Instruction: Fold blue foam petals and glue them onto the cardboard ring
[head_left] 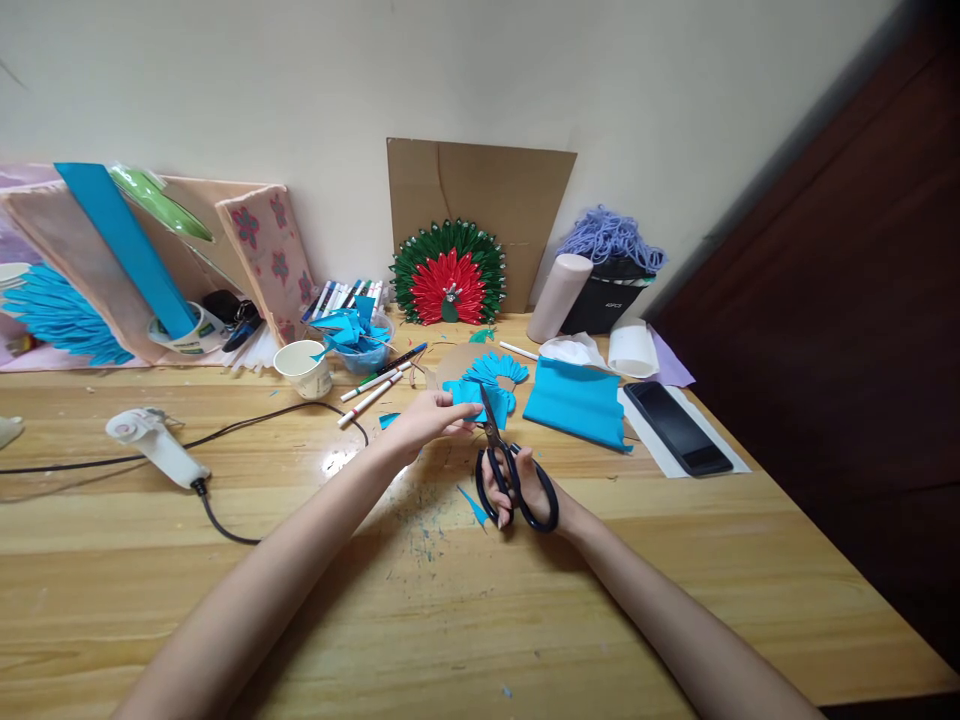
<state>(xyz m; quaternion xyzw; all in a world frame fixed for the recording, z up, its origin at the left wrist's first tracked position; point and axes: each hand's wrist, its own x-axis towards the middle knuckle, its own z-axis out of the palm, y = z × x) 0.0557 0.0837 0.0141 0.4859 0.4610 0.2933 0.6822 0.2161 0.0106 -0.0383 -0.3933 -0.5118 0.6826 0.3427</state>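
Bare table [465, 620] near; cup [304, 368], markers [373, 385], phone [677, 427] crowd the far side.

From here I can't see most of the blue paper piece [474, 398], because my left hand [427, 418] covers its near edge and the scissors [504, 470] blades cross it, and my right hand [525, 490] is half hidden behind the black handles. Both my forearms run off the bottom edge, the glue gun [154, 445] cable leaves at the left edge, and the blue feathered piece [56, 315] is cut off there too. The markers [346, 295] by the wall are too small for me to read, and the peacock craft [448, 275] hides the lower part of the cardboard sheet [495, 190].
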